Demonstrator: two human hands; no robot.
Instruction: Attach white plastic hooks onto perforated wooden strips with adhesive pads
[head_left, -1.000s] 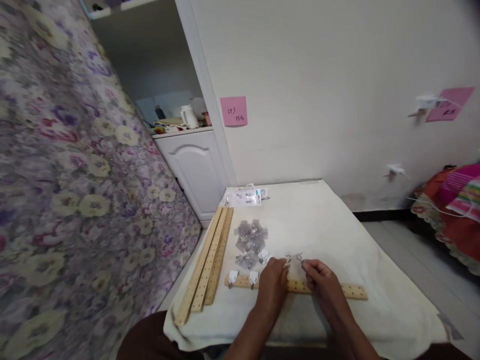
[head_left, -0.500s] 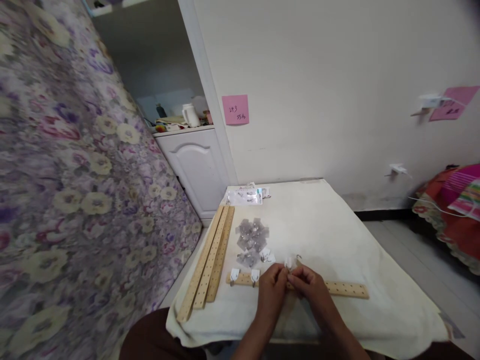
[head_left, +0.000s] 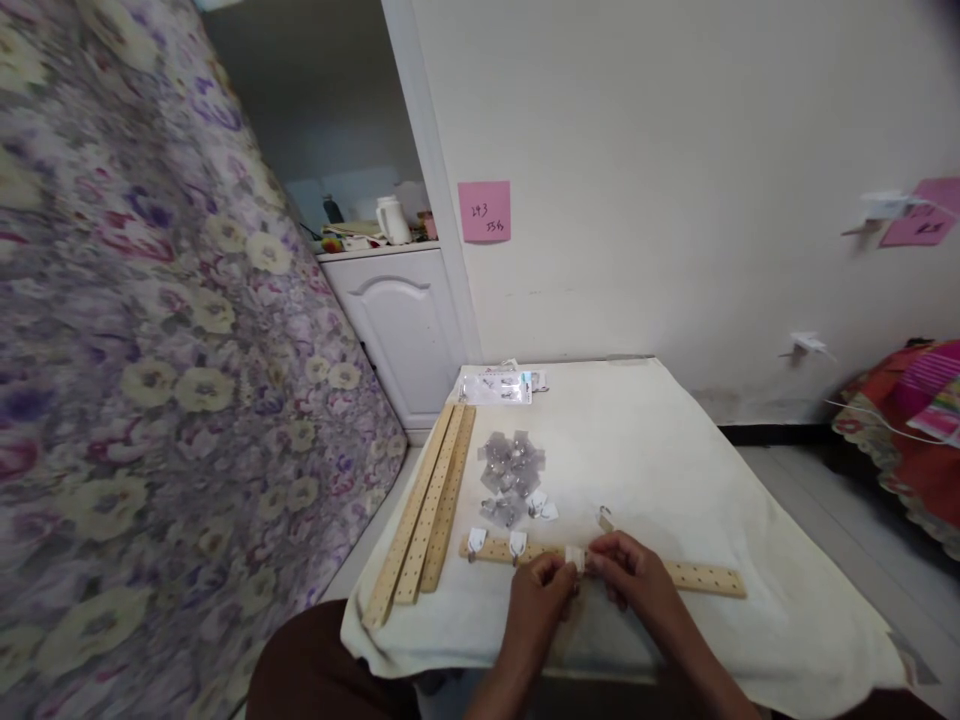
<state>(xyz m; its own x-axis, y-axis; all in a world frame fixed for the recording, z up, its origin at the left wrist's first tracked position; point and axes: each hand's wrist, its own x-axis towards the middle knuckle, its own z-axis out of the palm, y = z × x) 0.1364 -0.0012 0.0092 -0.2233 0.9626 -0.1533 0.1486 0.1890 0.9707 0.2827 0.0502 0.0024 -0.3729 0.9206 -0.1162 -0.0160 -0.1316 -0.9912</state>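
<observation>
A perforated wooden strip (head_left: 705,578) lies crosswise in front of me. Over it, a small white-backed hook (head_left: 575,557) is between the fingertips of both hands. My left hand (head_left: 540,592) pinches it from the left. From the right, the closed fingers of my right hand (head_left: 630,567) meet its edge; their exact grip is partly hidden. Two white-backed hooks, one at the strip's left end (head_left: 477,541) and another beside it (head_left: 517,544), sit on the strip. Just beyond my right hand is a loose hook (head_left: 604,518).
Several grey-wrapped hooks (head_left: 512,465) are heaped past the strip, with loose white hooks (head_left: 541,506) beside them. Long perforated wooden strips (head_left: 424,515) lie along the left. Clear packaging (head_left: 495,388) rests at the back of the cloth-covered table (head_left: 637,440); a floral curtain (head_left: 187,350) hangs left.
The hook between my hands has come down towards me onto the strip. My right hand has shifted slightly right, and the view has tilted a little.
</observation>
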